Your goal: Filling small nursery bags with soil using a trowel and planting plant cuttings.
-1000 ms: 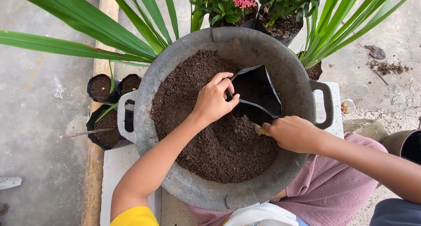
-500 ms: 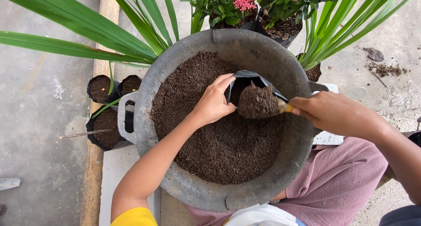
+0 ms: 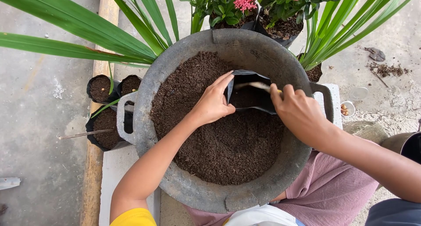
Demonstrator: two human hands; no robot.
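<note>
Centre frame: left hand [image 3: 213, 102] clenched on the near edge of a black nursery bag [image 3: 251, 94], propping its mouth open against the soil [image 3: 210, 142] in the grey basin [image 3: 175, 182]. Right hand [image 3: 298, 114], centre right, grasps a small trowel [image 3: 254, 85] tipped into that mouth. Filled bags [image 3: 105, 121] stand at left, outside the basin.

A grey basin [image 3: 175, 182] of dark soil [image 3: 219, 151] fills the centre of the view, and inside it, toward one o'clock, a black grow bag [image 3: 250, 96] stands open. The left hand [image 3: 213, 103] grips the bag's rim at its nine o'clock side, while the right hand [image 3: 298, 112] holds a small trowel [image 3: 254, 85] tipped over the bag's mouth. Small filled black bags [image 3: 103, 88] sit at nine o'clock of the basin, and flowering potted plants [image 3: 245, 7] stand at twelve.
</note>
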